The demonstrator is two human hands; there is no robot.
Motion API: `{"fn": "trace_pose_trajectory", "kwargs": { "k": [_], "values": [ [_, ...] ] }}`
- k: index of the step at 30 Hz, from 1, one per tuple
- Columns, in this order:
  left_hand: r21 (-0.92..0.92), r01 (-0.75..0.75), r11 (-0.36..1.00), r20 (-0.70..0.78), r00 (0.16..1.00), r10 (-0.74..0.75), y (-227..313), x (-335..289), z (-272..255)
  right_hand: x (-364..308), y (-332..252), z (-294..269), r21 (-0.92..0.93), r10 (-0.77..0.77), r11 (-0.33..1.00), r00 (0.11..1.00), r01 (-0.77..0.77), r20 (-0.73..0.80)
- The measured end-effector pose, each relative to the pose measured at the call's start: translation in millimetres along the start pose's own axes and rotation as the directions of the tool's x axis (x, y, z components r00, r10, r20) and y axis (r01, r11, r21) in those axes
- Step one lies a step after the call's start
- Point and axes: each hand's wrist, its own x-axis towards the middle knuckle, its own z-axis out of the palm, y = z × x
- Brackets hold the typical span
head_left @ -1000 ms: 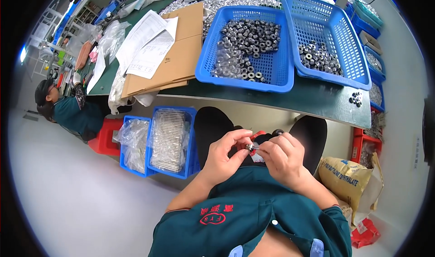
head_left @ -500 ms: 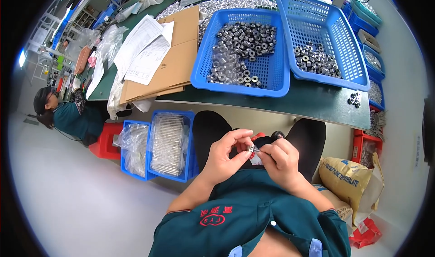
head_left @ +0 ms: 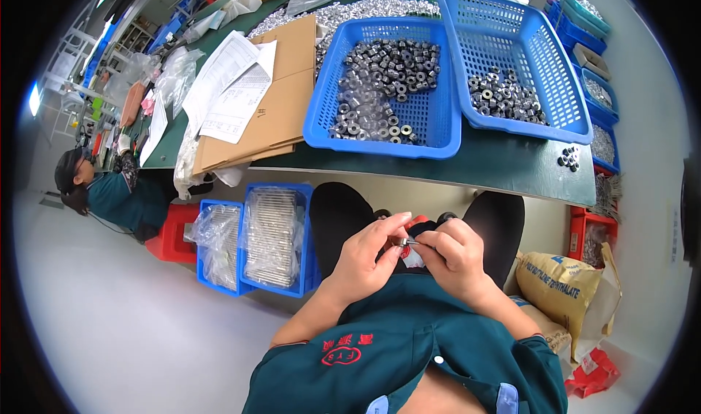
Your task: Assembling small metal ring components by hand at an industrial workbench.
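Above my lap, my left hand (head_left: 367,259) pinches a small shiny metal part (head_left: 403,243) between thumb and fingers; it resembles the short metal pieces in the baskets. Facing it, my right hand (head_left: 454,255) is closed with thumb and forefinger on a thin, pointed metal piece (head_left: 414,243), whose end meets the small part. Most of that thin piece is hidden in my fingers. Beyond my hands, on the green table (head_left: 504,166), a blue basket (head_left: 438,147) holds many dark and silver metal pieces (head_left: 391,67). A second blue basket (head_left: 577,133) beside it holds a smaller heap (head_left: 504,96).
Several loose metal pieces (head_left: 569,158) lie near the table's right corner. Cardboard sheets (head_left: 292,85) and papers (head_left: 234,111) lie left of the baskets. Blue crates (head_left: 281,286) stand on the floor at left, sacks (head_left: 558,286) at right. A co-worker (head_left: 124,195) sits at far left.
My left fingers have shifted slightly around the small part, and the thin piece now lies more level against it. The view has tilted a little; the baskets appear slightly farther left.
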Motion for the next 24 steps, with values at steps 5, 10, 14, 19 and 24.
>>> {"fn": "trace_pose_trajectory", "kwargs": {
  "k": [5,10,14,19,24],
  "values": [
    [0.182,-0.104,0.978,0.039,0.994,0.099,4,4,-3,6,-7,-4,-0.156,-0.18,0.969,0.98,0.192,0.089],
    [0.23,-0.207,0.951,0.088,0.978,0.192,5,9,0,1,-5,-7,-0.054,0.012,0.998,0.997,-0.008,0.071],
    [0.305,-0.276,0.911,0.152,0.959,0.24,4,11,1,-6,-2,-7,0.155,0.385,0.897,0.904,-0.415,0.187],
    [0.326,-0.376,0.868,0.259,0.918,0.301,12,26,8,-11,7,-19,0.485,0.67,0.313,0.552,-0.817,0.497],
    [0.397,-0.518,0.757,0.344,0.849,0.401,40,76,5,-27,34,-36,0.622,0.731,0.242,0.562,-0.745,0.388]
  ]
}}
